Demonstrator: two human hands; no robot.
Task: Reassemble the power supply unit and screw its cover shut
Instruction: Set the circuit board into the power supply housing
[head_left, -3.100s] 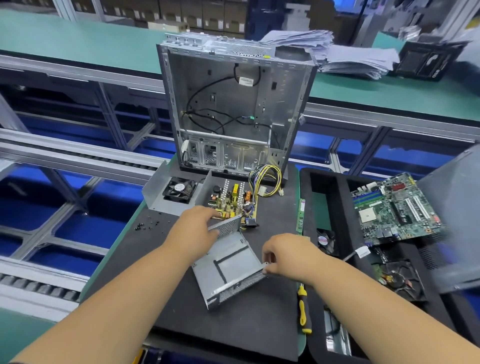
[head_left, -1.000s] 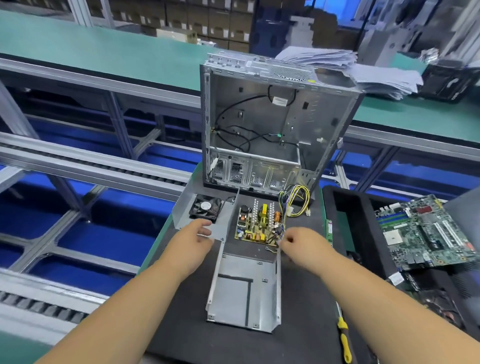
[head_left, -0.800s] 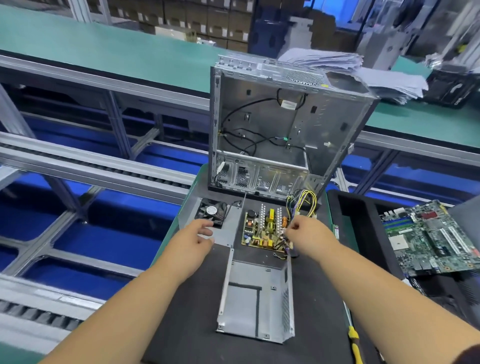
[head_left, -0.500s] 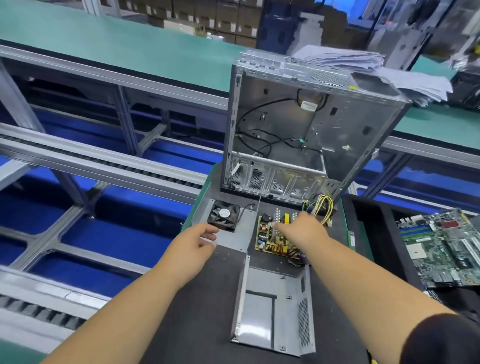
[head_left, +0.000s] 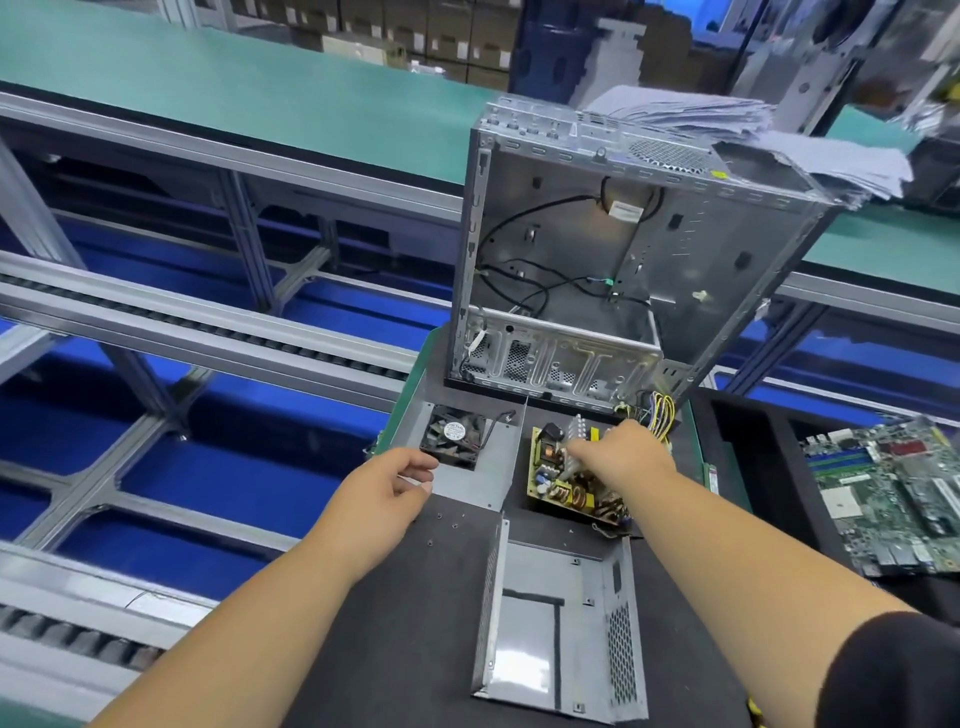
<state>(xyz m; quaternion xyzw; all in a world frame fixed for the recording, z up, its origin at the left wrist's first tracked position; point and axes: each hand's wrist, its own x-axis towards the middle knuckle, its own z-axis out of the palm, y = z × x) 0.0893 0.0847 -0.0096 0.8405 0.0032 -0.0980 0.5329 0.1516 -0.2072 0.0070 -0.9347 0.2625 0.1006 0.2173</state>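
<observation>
Metal cover (head_left: 558, 621) lies near the table (head_left: 415, 623) front edge; right hand (head_left: 621, 454) grasps the circuit board (head_left: 566, 483), left hand (head_left: 384, 488) loose.

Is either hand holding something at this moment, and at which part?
The right hand grips the circuit board at a heatsink on its top. The left hand only rests on the near corner of the fan plate, holding nothing.
</observation>
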